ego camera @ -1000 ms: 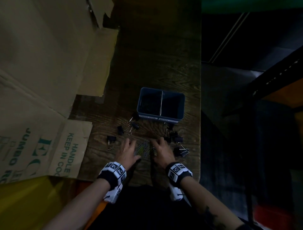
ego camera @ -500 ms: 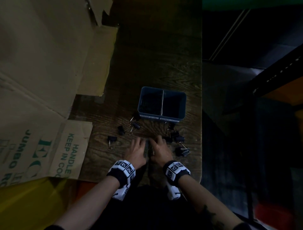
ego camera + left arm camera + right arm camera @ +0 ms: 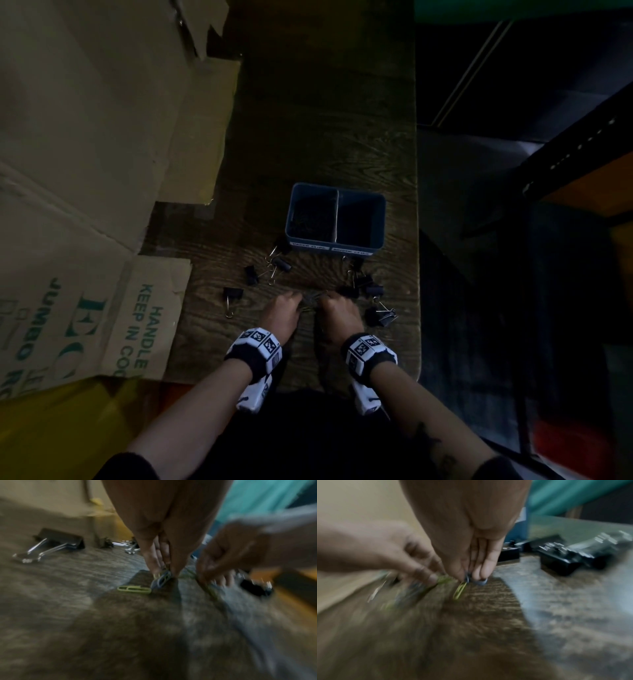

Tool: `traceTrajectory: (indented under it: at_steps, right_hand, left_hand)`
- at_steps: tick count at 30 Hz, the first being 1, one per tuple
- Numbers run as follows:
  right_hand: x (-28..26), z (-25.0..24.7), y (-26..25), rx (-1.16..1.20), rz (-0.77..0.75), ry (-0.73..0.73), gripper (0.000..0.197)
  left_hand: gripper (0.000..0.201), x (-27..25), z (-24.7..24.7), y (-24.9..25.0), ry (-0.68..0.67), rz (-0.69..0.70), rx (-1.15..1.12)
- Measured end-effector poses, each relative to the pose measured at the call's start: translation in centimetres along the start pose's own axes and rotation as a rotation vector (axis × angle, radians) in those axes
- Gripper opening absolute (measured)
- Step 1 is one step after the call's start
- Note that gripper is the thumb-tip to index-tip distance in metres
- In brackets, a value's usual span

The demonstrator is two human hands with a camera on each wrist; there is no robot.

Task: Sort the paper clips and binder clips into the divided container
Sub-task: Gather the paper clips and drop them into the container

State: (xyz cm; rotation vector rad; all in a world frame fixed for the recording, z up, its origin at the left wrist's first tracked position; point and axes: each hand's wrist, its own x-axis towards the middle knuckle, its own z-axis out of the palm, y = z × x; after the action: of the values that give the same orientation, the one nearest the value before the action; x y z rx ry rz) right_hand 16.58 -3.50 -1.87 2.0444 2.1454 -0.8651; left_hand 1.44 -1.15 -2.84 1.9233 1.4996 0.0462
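Left hand (image 3: 164, 555) and right hand (image 3: 471, 555) each pinch paper clips (image 3: 161, 579) on the counter (image 3: 308, 120); motion blur hides how many.

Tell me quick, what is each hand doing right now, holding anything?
Left hand: fingers pinch a small bunch of paper clips against the table.
Right hand: fingertips pinch paper clips on the table too.

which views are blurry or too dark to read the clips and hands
Head view: sharp but very dim; binder clips merge into the table, and the bin labels are unreadable. Left wrist view: brighter, smeared at the edges, a green paper clip fairly clear. Right wrist view: heavy motion blur, especially over the left hand.
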Motion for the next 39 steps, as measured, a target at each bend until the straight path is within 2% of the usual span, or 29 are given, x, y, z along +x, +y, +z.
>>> traceTrajectory:
  at_steps: [2, 5, 8, 13, 17, 20, 23, 29, 33, 36, 39]
  right_hand:
    - [0.1, -0.1, 0.6, 0.095, 0.076, 0.003, 0.013]
    - [0.0, -0.5, 1.3, 0.177, 0.142, -0.013, 0.010]
    - [-0.1, -0.4, 2.4, 0.246, 0.179, -0.015, 0.009]
    - [-0.5, -1.1, 4.0, 0.547, 0.285, -0.019, 0.010]
    - [0.0, -3.5, 3.5, 0.764, 0.311, 0.013, 0.009]
    - [1.5, -6.2, 2.2, 0.914, 0.338, 0.071, 0.006]
    - [3.6, -9.3, 0.6, 1.083, 0.370, 0.161, 0.012]
    - [8.2, -14.7, -2.3, 1.038, 0.390, 0.300, 0.012]
    - [8.6, -15.7, -2.7, 0.967, 0.364, 0.318, 0.016]
    - [7.0, -14.6, -1.4, 0.897, 0.328, 0.369, 0.007]
    - [4.5, -11.5, 0.5, 0.632, 0.324, 0.383, 0.013]
  left_hand:
    - [0.022, 0.0, -0.8, 0.1, 0.022, -0.059, -0.098]
    - [0.017, 0.1, -2.1, 0.4, 0.019, -0.105, -0.175]
    - [0.012, 0.4, -4.3, 1.6, 0.024, -0.073, -0.208]
    - [0.012, 3.6, -8.7, 4.7, 0.211, 0.014, -0.327]
    - [0.012, 8.4, -11.3, 6.9, 0.339, -0.014, -0.420]
    - [0.015, 11.1, -12.1, 7.4, 0.324, -0.101, -0.486]
    - [0.019, 11.6, -12.4, 6.6, 0.315, -0.123, -0.530]
    - [0.013, 6.5, -11.2, 4.6, 0.475, -0.080, -0.427]
    - [0.012, 2.5, -8.6, 3.0, 0.403, -0.112, -0.389]
    - [0.012, 0.2, -6.3, 1.3, 0.320, -0.123, -0.294]
    - [0.011, -1.8, -4.1, -0.1, 0.225, -0.143, -0.139]
